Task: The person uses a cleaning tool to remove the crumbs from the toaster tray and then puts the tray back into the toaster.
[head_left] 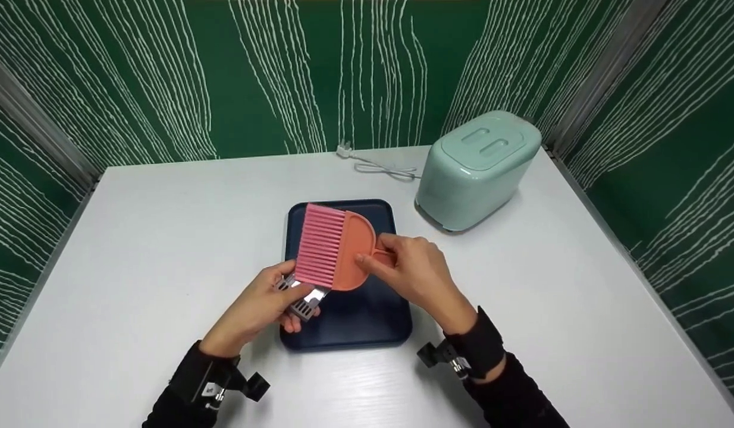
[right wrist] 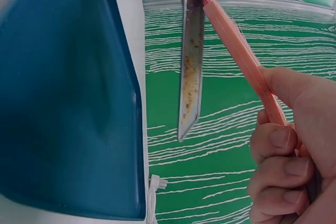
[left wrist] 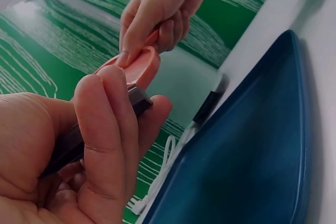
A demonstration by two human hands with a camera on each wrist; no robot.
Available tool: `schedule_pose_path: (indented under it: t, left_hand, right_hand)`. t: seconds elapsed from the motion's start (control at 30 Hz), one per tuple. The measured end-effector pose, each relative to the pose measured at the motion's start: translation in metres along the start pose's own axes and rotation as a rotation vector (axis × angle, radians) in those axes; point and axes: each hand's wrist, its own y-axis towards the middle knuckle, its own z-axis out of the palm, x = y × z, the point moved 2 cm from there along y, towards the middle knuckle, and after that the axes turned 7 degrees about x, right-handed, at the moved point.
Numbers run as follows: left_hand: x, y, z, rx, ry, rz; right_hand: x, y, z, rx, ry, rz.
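Observation:
My right hand (head_left: 423, 270) grips a small brush (head_left: 351, 249) with an orange head and pink bristles. Its bristles point left and lie over a grey metal crumb tray (head_left: 305, 307), hiding much of it in the head view. My left hand (head_left: 263, 302) holds that tray by one end, thumb on top and fingers below. Brown crumbs cling to the face of the crumb tray (right wrist: 190, 85) in the right wrist view. There the bristle end of the brush (right wrist: 241, 56) is near the left fingers. Both things are above a dark blue tray (head_left: 355, 327).
A mint green toaster (head_left: 477, 178) stands at the back right of the white table (head_left: 182, 238). Its white cord (head_left: 385, 168) and plug (head_left: 344, 150) lie by the back wall. Green walls with white streaks (head_left: 260, 71) enclose the table on three sides.

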Motion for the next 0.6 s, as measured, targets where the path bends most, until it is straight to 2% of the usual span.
schedule_pose_path:
  t: [0.3,0.6]
  left_hand:
    - [-0.0003,-0.0002,-0.0009,0.006,0.039,0.002]
    - [-0.0026,-0.002,-0.0034,0.003,0.033,0.001]
  right_hand:
    - [0.0006,-0.0017,0.0037,0.001,-0.042,-0.025]
    - [0.0002,-0.002,0.0027,0.031,-0.068,-0.037]
